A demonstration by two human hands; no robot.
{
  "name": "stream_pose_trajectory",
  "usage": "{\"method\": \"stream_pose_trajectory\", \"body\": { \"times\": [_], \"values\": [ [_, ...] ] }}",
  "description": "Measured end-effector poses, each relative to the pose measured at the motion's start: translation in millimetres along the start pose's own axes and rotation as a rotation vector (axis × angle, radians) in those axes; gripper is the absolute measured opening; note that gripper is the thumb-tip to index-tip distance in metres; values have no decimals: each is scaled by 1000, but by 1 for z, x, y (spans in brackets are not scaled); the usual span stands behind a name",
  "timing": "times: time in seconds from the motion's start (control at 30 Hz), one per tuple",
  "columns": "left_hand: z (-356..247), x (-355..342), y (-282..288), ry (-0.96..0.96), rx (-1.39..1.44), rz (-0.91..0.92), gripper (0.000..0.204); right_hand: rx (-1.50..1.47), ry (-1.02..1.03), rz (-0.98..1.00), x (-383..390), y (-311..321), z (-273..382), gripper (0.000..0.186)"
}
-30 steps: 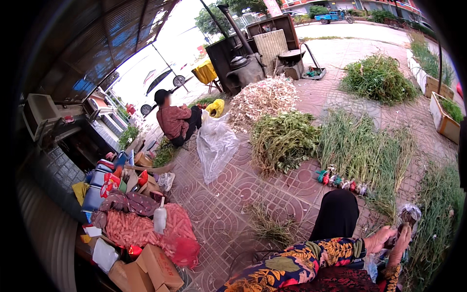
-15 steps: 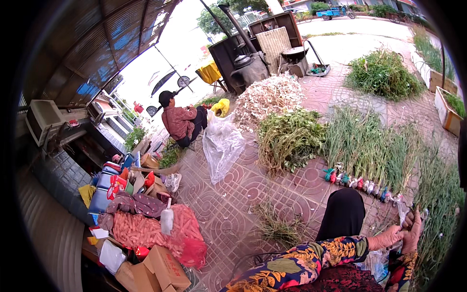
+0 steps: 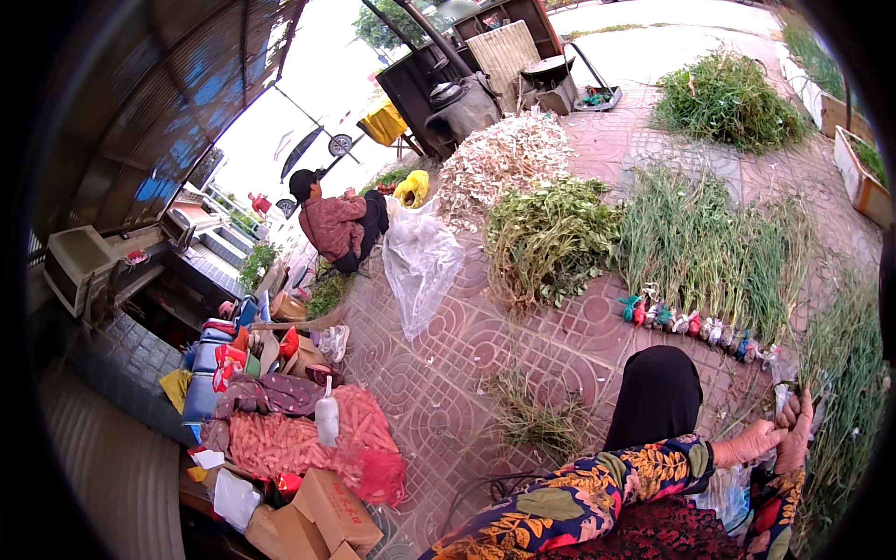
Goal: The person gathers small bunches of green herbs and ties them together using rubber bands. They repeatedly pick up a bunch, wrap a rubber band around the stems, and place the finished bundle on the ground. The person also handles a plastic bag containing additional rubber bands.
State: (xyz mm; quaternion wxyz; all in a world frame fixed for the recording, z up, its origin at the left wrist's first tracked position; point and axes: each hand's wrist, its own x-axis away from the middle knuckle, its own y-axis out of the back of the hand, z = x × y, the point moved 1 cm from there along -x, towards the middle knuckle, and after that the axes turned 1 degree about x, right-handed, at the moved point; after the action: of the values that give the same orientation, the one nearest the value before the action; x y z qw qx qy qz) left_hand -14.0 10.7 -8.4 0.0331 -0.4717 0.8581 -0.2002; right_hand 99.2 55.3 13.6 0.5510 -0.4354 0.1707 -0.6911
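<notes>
At the lower right my left hand (image 3: 752,441) and my right hand (image 3: 794,431) meet, fingers closed around a piece of clear-white plastic film (image 3: 782,398). My right index finger points upward along it. Whether plant roots lie inside the film is hidden by my fingers. Beside my right hand spread loose long green plants (image 3: 845,373). Just beyond my hands lies a row of plant bundles (image 3: 714,252), their root ends wrapped in coloured and white plastic (image 3: 693,325). More plastic bags (image 3: 723,499) rest by my lap, below my left wrist.
A leafy heap (image 3: 555,243), a pale shredded heap (image 3: 509,159) and a green pile (image 3: 733,103) lie on the paving. Stray stalks (image 3: 537,415) lie near my knee (image 3: 658,401). A person (image 3: 338,219) sits by a clear sheet (image 3: 420,261). Boxes (image 3: 327,513) and a red net sack (image 3: 359,439) stand left.
The view has shifted slightly, so the surroundings sit a little higher. My hands stay together on the plastic film, with only a small shift of the fingers.
</notes>
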Motion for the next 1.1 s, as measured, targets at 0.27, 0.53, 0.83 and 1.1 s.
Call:
{"method": "stream_pose_trajectory", "body": {
  "times": [0.27, 0.53, 0.83, 1.1],
  "values": [
    [-14, 2, -1, 139, 145, 30, 32, -118, -10, 59, -19, 32, -3, 30],
    [-31, 4, -4, 79, -25, 51, 29, -50, -48, 22, -19, 28, 3, 32],
    [38, -13, 9, 110, 21, -173, 34, 114, -42, -3, -29, 27, -19, 26],
    [42, -12, 39, 51, -135, -15, 23, 751, -140, -161, 29, 32, -10, 41]
  ]
}}
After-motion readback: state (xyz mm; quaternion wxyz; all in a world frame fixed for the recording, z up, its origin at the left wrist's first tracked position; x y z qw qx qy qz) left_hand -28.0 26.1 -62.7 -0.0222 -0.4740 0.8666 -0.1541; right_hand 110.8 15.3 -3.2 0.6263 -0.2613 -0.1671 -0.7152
